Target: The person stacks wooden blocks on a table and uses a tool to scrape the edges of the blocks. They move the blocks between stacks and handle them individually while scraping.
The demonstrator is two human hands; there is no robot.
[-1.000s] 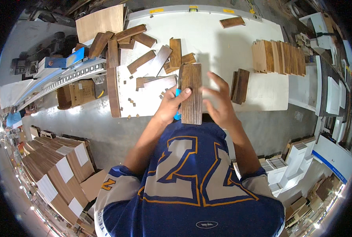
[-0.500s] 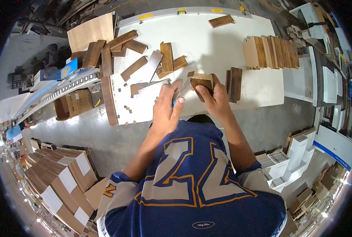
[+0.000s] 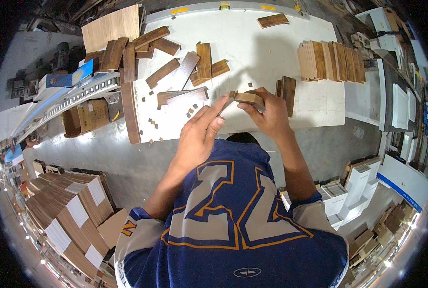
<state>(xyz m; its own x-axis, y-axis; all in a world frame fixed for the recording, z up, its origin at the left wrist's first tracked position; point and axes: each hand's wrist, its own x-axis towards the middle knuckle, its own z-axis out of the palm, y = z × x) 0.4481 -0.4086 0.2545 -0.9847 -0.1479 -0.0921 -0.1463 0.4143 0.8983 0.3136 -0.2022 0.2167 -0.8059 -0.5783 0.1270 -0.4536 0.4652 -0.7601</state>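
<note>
My right hand grips a small wood board, brown-stained on one face, with its pale edge turned up. Fingers and thumb close around its right end. My left hand is closed on a thin blade-like tool, mostly hidden by the fingers; its exact kind is not clear. The tool meets the board's left end, where a small dark square chip shows. Beyond the board, another small square chip lies on the white table. Several more chips are scattered left of my left hand.
Loose brown boards lie across the table's left side, near a plywood panel. A row of boards stands at the right; dark boards sit beside my right hand. A long level runs along the far edge.
The board has turned in my right hand, from its brown face showing to its pale edge. My left hand has come closer to it. A chip now lies on the table beyond the board.
</note>
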